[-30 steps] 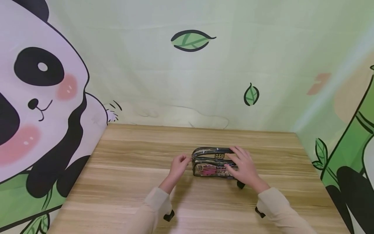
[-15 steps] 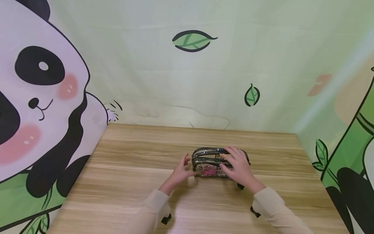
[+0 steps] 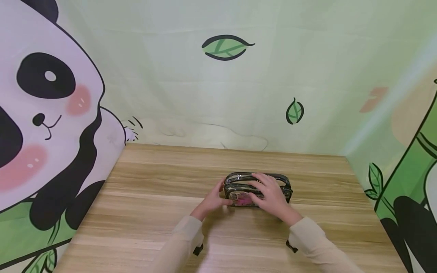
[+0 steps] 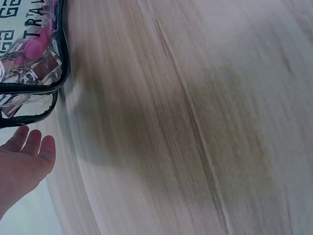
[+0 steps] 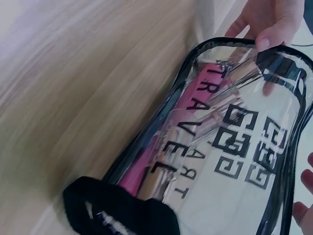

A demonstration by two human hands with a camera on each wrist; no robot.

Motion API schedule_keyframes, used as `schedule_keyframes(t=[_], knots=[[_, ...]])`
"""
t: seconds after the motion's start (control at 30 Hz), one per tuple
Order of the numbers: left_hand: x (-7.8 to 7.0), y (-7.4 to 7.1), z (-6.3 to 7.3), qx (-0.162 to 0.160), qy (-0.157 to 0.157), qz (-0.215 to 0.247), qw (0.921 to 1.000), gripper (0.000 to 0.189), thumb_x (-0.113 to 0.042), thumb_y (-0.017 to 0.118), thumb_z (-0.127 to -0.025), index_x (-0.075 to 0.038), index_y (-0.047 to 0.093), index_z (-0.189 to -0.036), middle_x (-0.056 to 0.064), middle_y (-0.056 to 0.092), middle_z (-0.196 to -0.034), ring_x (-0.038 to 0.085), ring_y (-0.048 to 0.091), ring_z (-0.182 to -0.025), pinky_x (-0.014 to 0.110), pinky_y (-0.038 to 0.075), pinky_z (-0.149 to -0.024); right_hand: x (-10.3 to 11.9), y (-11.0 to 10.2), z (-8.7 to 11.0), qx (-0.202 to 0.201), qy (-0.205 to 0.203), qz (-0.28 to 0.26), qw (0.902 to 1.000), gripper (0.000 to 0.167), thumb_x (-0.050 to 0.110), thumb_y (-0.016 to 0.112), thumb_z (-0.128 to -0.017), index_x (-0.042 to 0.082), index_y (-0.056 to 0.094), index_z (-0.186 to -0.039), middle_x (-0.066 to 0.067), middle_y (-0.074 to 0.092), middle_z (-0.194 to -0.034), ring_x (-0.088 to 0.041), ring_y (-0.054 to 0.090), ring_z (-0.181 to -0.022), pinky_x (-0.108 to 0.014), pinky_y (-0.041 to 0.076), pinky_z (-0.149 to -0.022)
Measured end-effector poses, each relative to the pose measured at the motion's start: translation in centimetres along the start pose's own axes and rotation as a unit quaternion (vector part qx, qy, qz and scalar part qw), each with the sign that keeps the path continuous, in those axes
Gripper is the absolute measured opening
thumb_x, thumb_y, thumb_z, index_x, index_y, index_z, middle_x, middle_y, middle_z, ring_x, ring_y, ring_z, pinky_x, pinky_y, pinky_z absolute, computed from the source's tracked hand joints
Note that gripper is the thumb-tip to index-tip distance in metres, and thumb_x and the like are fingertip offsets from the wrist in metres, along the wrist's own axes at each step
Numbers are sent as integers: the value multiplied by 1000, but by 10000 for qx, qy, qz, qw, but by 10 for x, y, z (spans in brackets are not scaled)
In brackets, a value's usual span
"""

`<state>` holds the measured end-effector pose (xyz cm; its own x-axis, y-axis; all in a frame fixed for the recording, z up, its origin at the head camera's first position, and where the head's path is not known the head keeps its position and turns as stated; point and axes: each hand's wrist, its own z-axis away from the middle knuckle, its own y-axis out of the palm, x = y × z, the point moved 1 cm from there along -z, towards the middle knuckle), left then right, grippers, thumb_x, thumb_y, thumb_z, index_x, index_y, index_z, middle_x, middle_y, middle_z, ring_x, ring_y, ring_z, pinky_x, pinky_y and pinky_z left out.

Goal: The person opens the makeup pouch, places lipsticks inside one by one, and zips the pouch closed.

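A clear zip pouch with black trim point(image 3: 235, 186) stands on the wooden table. In the right wrist view its face point(image 5: 210, 205) bears "TRAVEL" and a square logo, with pink and clear items point(image 5: 200, 88) inside. My left hand point(image 3: 212, 198) holds the pouch's left end, thumb at the front and fingers round the end. My right hand point(image 3: 271, 199) lies across the pouch's top and front with its fingers spread, covering part of it. In the right wrist view those fingertips point(image 5: 305, 178) stay beside the upper edge.
A black strap point(image 5: 122, 210) hangs off the pouch's near end in the right wrist view. Wooden table surface point(image 3: 153, 189) surrounds the pouch. Behind the table hangs a printed cloth point(image 3: 164, 87) with pandas and leaves.
My left hand has let go its pinch at the pouch's left corner, spread, and closed in round that end. My right hand has slid left along the pouch, uncovering its right end.
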<state>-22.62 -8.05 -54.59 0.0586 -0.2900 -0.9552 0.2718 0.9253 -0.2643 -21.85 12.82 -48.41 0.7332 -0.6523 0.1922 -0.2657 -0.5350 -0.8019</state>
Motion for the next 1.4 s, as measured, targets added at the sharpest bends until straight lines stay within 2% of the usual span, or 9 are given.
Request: schedule_keyframes(t=[0.27,0.5,0.77,1.07,1.2,1.3,1.4], knots=[[1,2,-4,34,55,74,10000,79,0,71,-63,-9,34,-132,20,47,-125,36,42,-116,55,25,-101,14,-1,-12,303,120,-163,9993,31,22,67,-75,12,64,-104,-10,56,-118,-27,51,-108,-49,39,-90],[3,3,-5,107,58,300,9995,69,5,69,-64,-2,39,-125,23,46,-125,41,42,-116,53,31,-98,27,4,-28,584,39,208,9981,31,26,67,-74,15,65,-103,-10,58,-115,-25,54,-104,-46,42,-88],[9,5,-4,106,-61,152,9998,67,-4,70,-70,-9,37,-127,16,42,-130,37,41,-118,48,36,-97,42,11,-46,1138,93,668,9912,28,31,61,-77,18,65,-102,-8,59,-111,-26,56,-100,-43,45,-82],[7,5,-4,159,-36,-4,9999,72,-5,69,-72,-10,32,-134,17,41,-132,36,43,-117,46,38,-96,45,24,-53,1047,-19,956,9899,26,27,62,-77,16,66,-100,-10,60,-108,-27,56,-98,-46,44,-85],[-8,2,5,222,-44,113,9997,72,-3,68,-72,-7,31,-134,20,41,-131,38,43,-116,46,38,-95,46,28,-55,1134,63,1150,9868,25,29,61,-77,17,67,-98,-8,59,-109,-26,54,-101,-46,43,-88],[-13,1,8,210,-3,244,9995,71,1,67,-71,-3,32,-133,22,42,-129,39,43,-116,46,39,-94,48,30,-58,1271,165,1250,9838,25,31,60,-77,18,67,-98,-8,59,-111,-26,53,-103,-47,41,-89],[-1,3,2,145,41,242,9996,73,2,68,-70,-5,32,-133,20,44,-128,37,45,-115,44,40,-93,51,31,-60,1367,247,1315,9815,25,31,61,-76,17,67,-96,-8,59,-111,-27,52,-104,-47,41,-89]])
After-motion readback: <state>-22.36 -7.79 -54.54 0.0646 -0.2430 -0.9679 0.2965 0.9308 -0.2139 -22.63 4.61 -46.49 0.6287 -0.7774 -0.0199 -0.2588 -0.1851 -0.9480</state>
